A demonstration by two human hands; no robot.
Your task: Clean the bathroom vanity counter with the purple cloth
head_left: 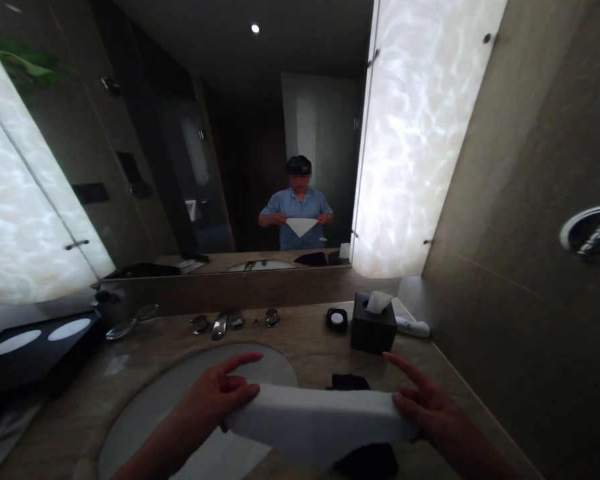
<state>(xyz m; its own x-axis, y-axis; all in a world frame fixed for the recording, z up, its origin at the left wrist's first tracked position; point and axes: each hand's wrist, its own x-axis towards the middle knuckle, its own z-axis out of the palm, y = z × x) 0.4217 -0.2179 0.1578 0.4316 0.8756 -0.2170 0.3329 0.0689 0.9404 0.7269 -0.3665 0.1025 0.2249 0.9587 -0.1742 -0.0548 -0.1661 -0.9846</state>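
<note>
white cloth [320,420] is up between both hands, top edge stretched, body hanging to a point per the mirror [250,133]. left hand [225,393] pinches one top corner, thumb on top, index finger stuck out; right hand [425,407] pinches the other the same way. should be light, soft, floppy, hard to break; might be paper, can't tell. best hold: the two top corners, kept taut so it doesn't sag.

edges: basin [145,420] rim runs under and beyond left hand, faucet [220,327] ahead of it. tissue box [373,330] just beyond right hand, wall [540,333] off its outer side. dark item [365,460] below the cloth, partly hidden. more room probably upward and leftward over the basin; right side looks tighter.
</note>
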